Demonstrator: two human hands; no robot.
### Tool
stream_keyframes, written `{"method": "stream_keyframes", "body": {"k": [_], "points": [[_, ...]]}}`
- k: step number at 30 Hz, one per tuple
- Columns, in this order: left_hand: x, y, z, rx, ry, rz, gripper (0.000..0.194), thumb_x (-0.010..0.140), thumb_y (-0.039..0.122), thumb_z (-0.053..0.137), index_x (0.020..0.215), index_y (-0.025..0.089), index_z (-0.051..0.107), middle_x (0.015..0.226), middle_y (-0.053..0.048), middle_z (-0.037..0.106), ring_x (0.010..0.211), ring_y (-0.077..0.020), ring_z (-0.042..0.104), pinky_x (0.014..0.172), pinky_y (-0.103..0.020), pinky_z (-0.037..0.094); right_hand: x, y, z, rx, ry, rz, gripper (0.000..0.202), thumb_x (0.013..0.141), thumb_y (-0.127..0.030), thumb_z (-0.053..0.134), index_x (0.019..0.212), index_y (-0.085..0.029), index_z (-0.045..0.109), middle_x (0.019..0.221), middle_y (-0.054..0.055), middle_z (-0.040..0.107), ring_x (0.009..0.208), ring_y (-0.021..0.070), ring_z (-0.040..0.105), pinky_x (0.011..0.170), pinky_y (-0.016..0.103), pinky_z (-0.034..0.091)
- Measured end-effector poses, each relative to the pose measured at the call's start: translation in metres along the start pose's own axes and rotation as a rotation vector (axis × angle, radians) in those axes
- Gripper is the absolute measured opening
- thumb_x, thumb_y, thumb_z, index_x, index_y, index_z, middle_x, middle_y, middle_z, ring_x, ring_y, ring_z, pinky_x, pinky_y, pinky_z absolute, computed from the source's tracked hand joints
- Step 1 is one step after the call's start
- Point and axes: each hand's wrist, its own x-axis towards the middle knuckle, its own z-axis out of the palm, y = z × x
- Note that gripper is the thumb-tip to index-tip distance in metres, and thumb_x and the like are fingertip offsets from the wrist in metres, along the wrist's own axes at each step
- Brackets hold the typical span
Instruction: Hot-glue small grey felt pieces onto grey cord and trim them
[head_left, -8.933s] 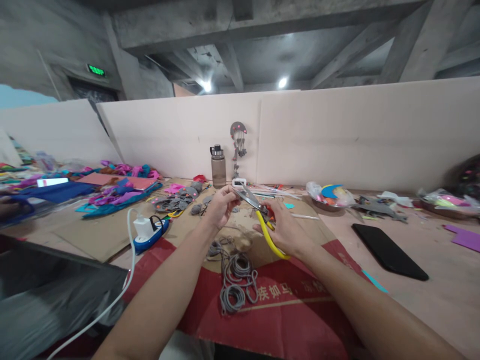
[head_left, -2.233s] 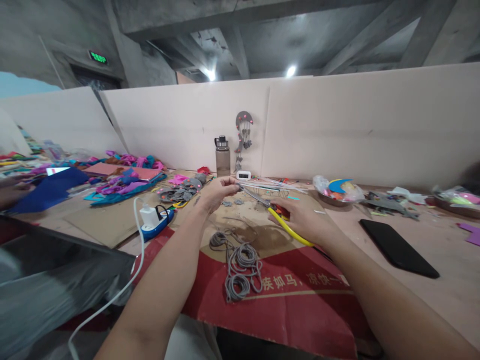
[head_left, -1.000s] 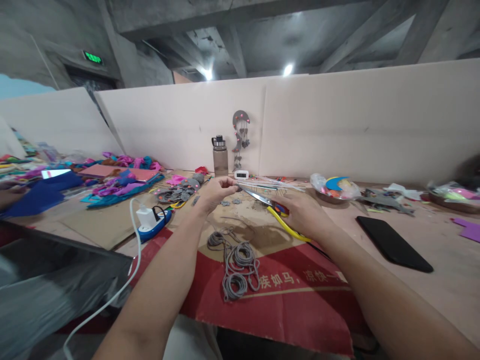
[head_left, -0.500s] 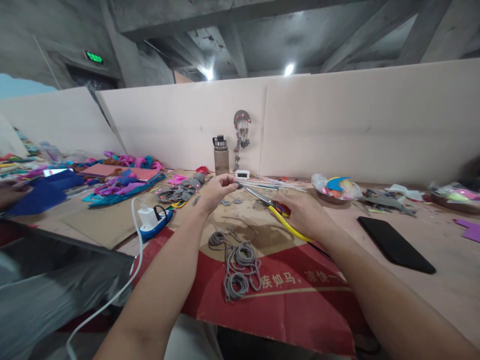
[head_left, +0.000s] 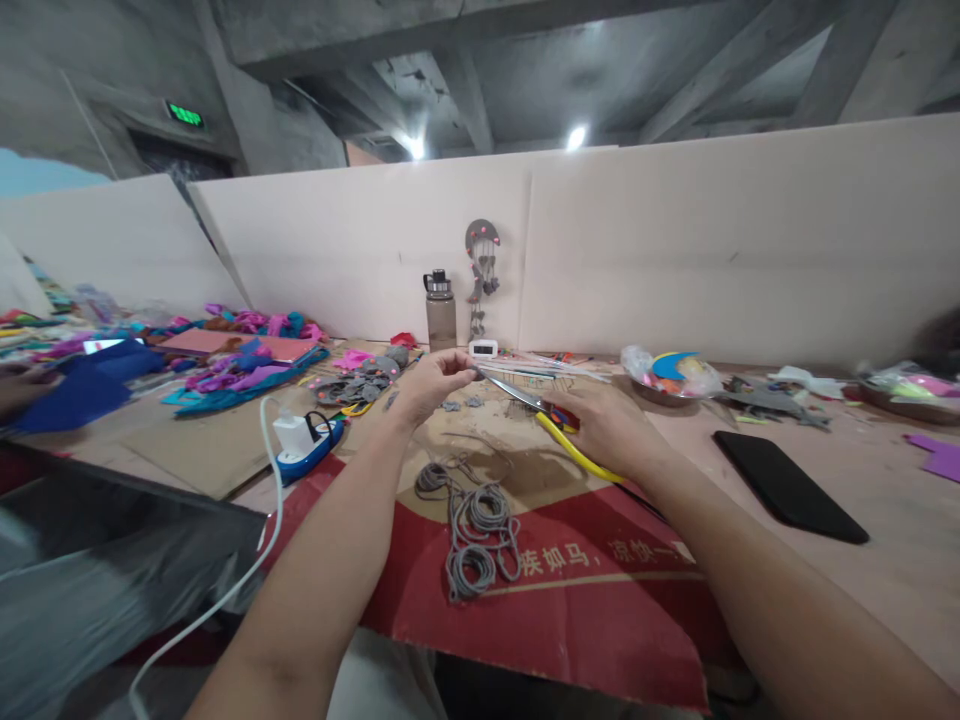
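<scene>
My right hand (head_left: 600, 425) is closed around a pair of scissors (head_left: 571, 447) with yellow handles. Their metal blades point left and reach to the fingertips of my left hand (head_left: 435, 385). Thumb and forefinger of that hand are pinched together on a small grey piece, mostly hidden by the fingers and the blade tips. Below the hands, coils of grey cord (head_left: 480, 530) lie on a red and tan cardboard sheet (head_left: 540, 640). Grey felt pieces with pink dots (head_left: 364, 378) form a pile left of my left hand.
A bottle (head_left: 441, 315) and a small white digital display (head_left: 483, 349) stand at the back. A black phone (head_left: 787, 485) lies at right, near a bowl of wrapped scraps (head_left: 667, 385). A blue power strip (head_left: 309, 455) with a white cable is at left, beside coloured felt (head_left: 247, 370).
The whole view has shifted very slightly. My hands and the scissors keep nearly the same pose; the grey bit at my left fingertips shows less now.
</scene>
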Motion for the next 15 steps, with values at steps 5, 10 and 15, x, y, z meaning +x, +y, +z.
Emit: {"method": "stream_keyframes", "body": {"k": [5, 10, 15], "points": [[0.0, -0.0005, -0.0006, 0.013, -0.007, 0.0, 0.02, 0.069, 0.029, 0.067, 0.079, 0.014, 0.06, 0.073, 0.0, 0.059, 0.067, -0.0102, 0.052, 0.066, -0.023, 0.038, -0.0004, 0.0006, -0.0004, 0.013, 0.005, -0.006, 0.033, 0.087, -0.032, 0.047, 0.117, -0.026, 0.061, 0.104, 0.007, 0.069, 0.093, 0.0216, 0.061, 0.077, 0.03, 0.042], [-0.0001, 0.0003, -0.001, 0.022, -0.013, 0.007, 0.019, 0.069, 0.029, 0.067, 0.078, 0.014, 0.061, 0.073, 0.0, 0.06, 0.066, -0.0102, 0.053, 0.065, -0.023, 0.038, -0.001, 0.0002, -0.0015, -0.005, 0.002, 0.002, 0.032, 0.087, -0.032, 0.047, 0.116, -0.029, 0.061, 0.098, 0.005, 0.071, 0.084, 0.0209, 0.062, 0.07, 0.028, 0.04], [-0.0005, 0.0016, -0.0014, 0.029, -0.016, 0.015, 0.019, 0.07, 0.03, 0.067, 0.079, 0.014, 0.062, 0.074, -0.001, 0.06, 0.066, -0.0102, 0.053, 0.065, -0.023, 0.038, -0.0013, -0.001, -0.0014, 0.014, 0.008, 0.003, 0.032, 0.087, -0.031, 0.047, 0.116, -0.028, 0.062, 0.098, 0.004, 0.071, 0.082, 0.0202, 0.062, 0.067, 0.027, 0.039]]}}
